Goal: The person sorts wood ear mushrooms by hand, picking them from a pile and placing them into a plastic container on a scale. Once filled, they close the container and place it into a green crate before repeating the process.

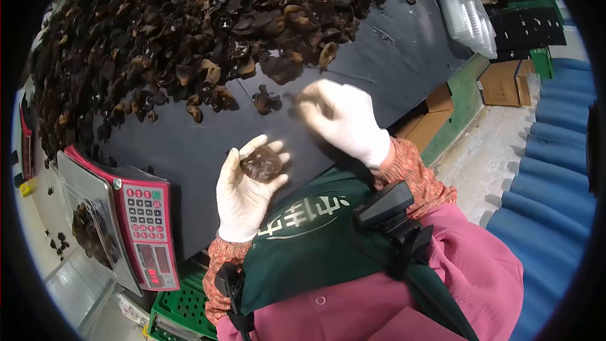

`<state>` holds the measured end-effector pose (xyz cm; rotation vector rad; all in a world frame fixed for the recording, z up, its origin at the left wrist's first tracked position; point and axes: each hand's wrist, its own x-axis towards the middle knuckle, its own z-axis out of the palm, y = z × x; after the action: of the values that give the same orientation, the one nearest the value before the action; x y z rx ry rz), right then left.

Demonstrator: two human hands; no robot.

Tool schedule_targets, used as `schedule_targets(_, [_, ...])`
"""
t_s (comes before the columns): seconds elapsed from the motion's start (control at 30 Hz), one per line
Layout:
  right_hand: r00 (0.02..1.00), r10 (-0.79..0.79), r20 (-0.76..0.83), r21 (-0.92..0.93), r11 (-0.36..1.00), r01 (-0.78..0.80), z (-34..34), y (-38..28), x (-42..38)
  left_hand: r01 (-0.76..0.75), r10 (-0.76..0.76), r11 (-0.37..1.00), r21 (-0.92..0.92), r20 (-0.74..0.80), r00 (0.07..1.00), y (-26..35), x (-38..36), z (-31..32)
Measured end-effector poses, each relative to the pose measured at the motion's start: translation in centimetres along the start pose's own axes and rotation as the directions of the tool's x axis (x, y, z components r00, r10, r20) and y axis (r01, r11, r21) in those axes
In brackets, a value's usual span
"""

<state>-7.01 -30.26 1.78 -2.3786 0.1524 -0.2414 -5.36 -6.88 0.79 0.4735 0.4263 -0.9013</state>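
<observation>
My left hand [249, 192], in a white glove, is turned palm up at the near side of the dark table [208, 145]. A brown wood ear mushroom [261, 164] lies in its palm, with the fingers curled around it. To its right, my white-gloved right hand [344, 117] hovers over the table with thumb and fingers brought together in a pinch. Motion blurs its fingertips, so I cannot make out what is between them. A small dark mushroom piece [266, 100] lies on the table just left of those fingertips. Beyond both hands spreads a large heap of wood ear mushrooms [208, 31].
A red scale [146, 215] stands at the left, bearing a clear pack of mushrooms [95, 233]. Stacked clear plastic trays [467, 19] sit at the far right. Cardboard boxes [505, 82] and a green crate [189, 306] are beside and below the table.
</observation>
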Motion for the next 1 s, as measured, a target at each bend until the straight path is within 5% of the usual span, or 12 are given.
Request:
schedule_targets(0.07, [0.972, -0.005, 0.234, 0.317, 0.946, -0.071, -1.3, -2.8, -0.6, 0.027, -0.024, 0.998, -0.054, 0.058, 0.998, 0.1, 0.1, 0.2])
schedule_targets(0.1, [0.914, -0.027, 0.404, 0.324, 0.939, -0.115, -2.2, -3.8, -0.4, 0.025, -0.013, 0.993, -0.117, 0.105, 0.994, 0.0, 0.3, -0.1])
schedule_targets(0.23, [0.996, -0.093, 0.015, 0.021, 0.995, 0.093, 0.6, -2.3, 1.9, -0.007, 0.006, 0.995, -0.098, -0.004, 1.0, 0.1, 0.1, -0.5])
schedule_targets(0.27, [0.996, -0.061, 0.066, -0.064, 0.996, 0.066, 1.3, -2.2, 2.6, 0.012, -0.011, 0.992, -0.127, 0.008, 1.0, 0.1, 0.1, -0.9])
schedule_targets(0.33, [0.945, -0.325, 0.034, -0.3, 0.899, 0.32, 4.3, 0.7, 2.9, 0.008, -0.009, 0.991, -0.134, -0.009, 1.0, 0.1, -0.3, -1.0])
schedule_targets(0.47, [0.972, -0.226, 0.067, -0.008, 0.974, 0.227, 2.6, -1.3, 2.6, -0.015, 0.012, 0.996, -0.086, -0.033, 0.999, 0.4, -1.4, -1.6])
schedule_targets(0.53, [0.969, -0.094, 0.229, 0.221, 0.974, 0.043, 0.1, -2.8, 2.6, -0.021, 0.02, 0.997, -0.072, -0.014, 1.0, 0.5, -1.7, -2.3])
schedule_targets(0.57, [0.933, 0.06, 0.354, 0.345, 0.919, -0.19, -1.0, -4.2, 2.5, -0.02, 0.02, 1.0, -0.022, -0.034, 0.999, 0.7, -1.7, -2.5])
schedule_targets(0.7, [0.837, -0.187, 0.514, 0.373, 0.928, -0.022, -2.6, -7.4, 2.8, -0.02, 0.03, 0.974, -0.227, 0.042, 0.999, 0.9, -1.1, -0.5])
schedule_targets(0.8, [0.975, -0.085, 0.205, 0.184, 0.982, 0.047, 1.4, -6.2, 4.7, -0.018, 0.014, 0.985, -0.172, -0.024, 1.0, 1.5, -1.5, -1.0])
schedule_targets(0.93, [0.915, -0.401, 0.043, -0.217, 0.891, 0.4, 7.8, -3.7, 6.8, -0.008, 0.001, 0.983, -0.182, -0.038, 0.999, 1.4, -2.1, -2.3])
schedule_targets(1.0, [0.943, -0.33, 0.036, -0.032, 0.943, 0.331, 7.8, -3.9, 7.1, 0.004, -0.003, 1.0, 0.006, -0.15, 0.989, 1.5, -2.5, -2.2])
